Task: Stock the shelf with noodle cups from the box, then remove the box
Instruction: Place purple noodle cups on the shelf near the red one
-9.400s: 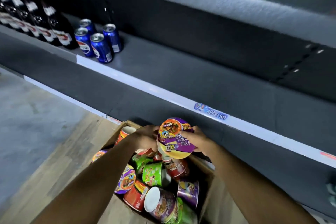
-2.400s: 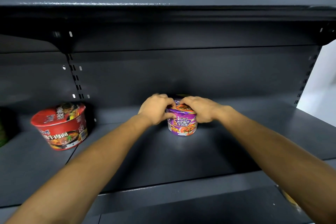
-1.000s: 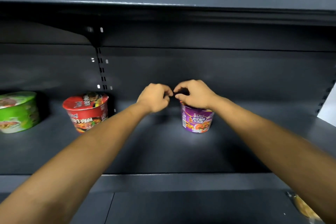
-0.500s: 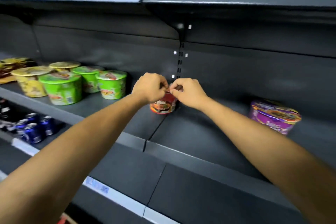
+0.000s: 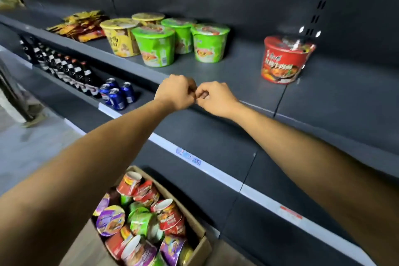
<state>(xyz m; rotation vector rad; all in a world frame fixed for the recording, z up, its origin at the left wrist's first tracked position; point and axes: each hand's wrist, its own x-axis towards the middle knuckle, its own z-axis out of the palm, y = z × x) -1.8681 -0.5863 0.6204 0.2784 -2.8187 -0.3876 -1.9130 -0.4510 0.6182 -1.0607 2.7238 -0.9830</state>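
Your left hand (image 5: 174, 92), right hand (image 5: 216, 98) now off purple cup: both curled, empty, knuckles touching above box (image 5: 201, 244); next cup due.

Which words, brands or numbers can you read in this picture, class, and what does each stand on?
"红烧牛肉面": white characters on the red noodle cup, slightly blurred.
blue cans: a logo shows, lettering unreadable.
blue shelf-edge tag: too blurred to read.
red shelf-edge tag: too blurred to read.
green cups, yellow cups, cups in the box: print too blurred to read.
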